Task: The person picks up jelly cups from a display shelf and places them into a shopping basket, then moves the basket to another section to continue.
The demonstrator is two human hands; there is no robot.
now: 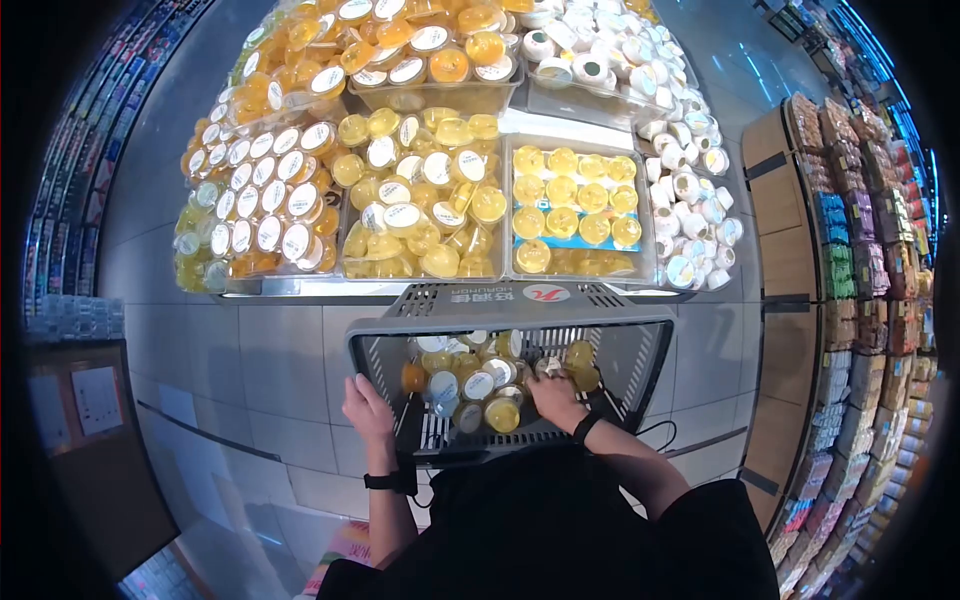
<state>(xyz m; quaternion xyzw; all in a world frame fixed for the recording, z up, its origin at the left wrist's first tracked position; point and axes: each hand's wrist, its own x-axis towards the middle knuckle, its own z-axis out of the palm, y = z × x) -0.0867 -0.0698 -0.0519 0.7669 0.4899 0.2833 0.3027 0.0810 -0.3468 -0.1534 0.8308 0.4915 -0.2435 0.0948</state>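
Note:
A grey shopping basket [510, 318] stands below the display's front edge, with several yellow jelly cups [503, 414] lying loose inside, many with white round lids, and one orange cup [413, 377] at its left. My right hand [556, 398] reaches into the basket among the cups at the right; its fingers are bent down over them, and what they hold, if anything, is hidden. Beside the basket's left rim is my left hand [368, 408], fingers stretched up and holding nothing.
A display holds clear bins of yellow cups [425, 215], orange cups [285, 180], neatly rowed yellow cups [577, 200] and white-lidded cups [690, 225]. Packed shelves [860, 300] line the right side. A dark stand [100, 450] is at the left, on tiled floor.

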